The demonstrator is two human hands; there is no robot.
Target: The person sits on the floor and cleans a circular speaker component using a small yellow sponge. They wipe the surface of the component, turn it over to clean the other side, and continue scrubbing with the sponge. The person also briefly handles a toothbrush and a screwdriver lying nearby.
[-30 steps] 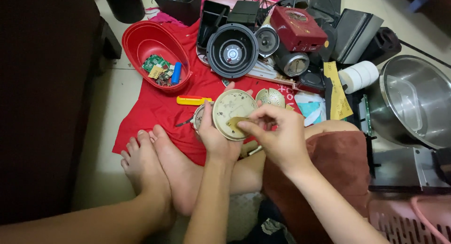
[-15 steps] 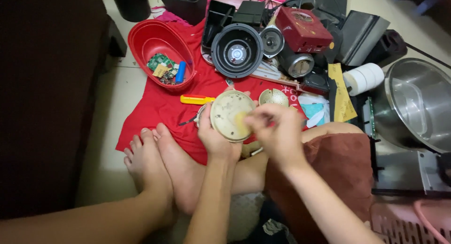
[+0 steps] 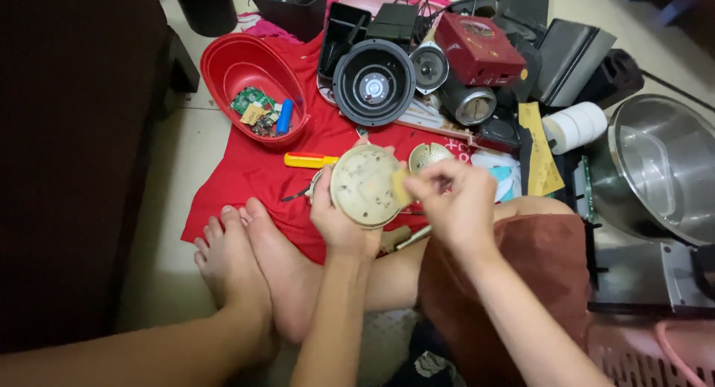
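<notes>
Round cream disc, held in both hands above a red cloth.

Left hand (image 3: pixel 339 221) grips the flat, speckled disc (image 3: pixel 365 186) by its lower rim; right hand (image 3: pixel 454 204) pinches a small tan pad (image 3: pixel 401 187) against the disc's right edge. Just beyond the disc, on the crumpled red cloth (image 3: pixel 246 175): yellow plastic knife (image 3: pixel 309 160), then ribbed black cone (image 3: pixel 374 82), glossy oval red bowl (image 3: pixel 253 85).

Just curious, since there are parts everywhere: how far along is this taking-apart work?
Already done, it seems: circuit boards and a blue cell lie in the red tub, and a black speaker cone sits loose. In hand: the left hand holds a round beige disc while the right hand works at its edge. Left: the red box and other housings look unopened.
</notes>
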